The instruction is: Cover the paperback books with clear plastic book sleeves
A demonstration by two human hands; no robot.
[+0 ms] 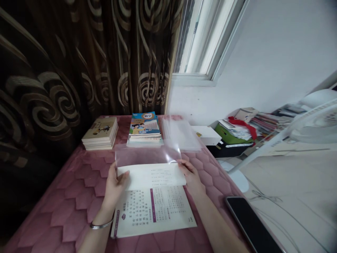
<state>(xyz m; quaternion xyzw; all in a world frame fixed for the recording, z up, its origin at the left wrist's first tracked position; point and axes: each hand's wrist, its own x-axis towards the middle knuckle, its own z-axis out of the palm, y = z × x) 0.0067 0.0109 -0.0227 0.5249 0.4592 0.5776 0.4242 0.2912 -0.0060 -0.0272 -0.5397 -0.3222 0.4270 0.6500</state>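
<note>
An open book point(173, 211) lies on the pink quilted cover point(71, 196), with its upper leaf raised and a clear plastic sheet point(147, 154) reaching beyond the leaf's far edge. On the left side, my left hand point(117, 181) pinches the leaf and the plastic between thumb and fingers; a silver bangle circles that wrist. At the right corner, my right hand point(191, 174) has its fingers closed on the edge of the leaf and plastic. Printed text shows on the lower page.
Behind the book are a stack of tan books point(101, 131), a pile topped by a blue textbook point(144, 126) and clear plastic sheets point(181, 133). A black phone point(252, 221) lies at the right edge. A white fan point(273, 140) stands beyond it, near piled papers.
</note>
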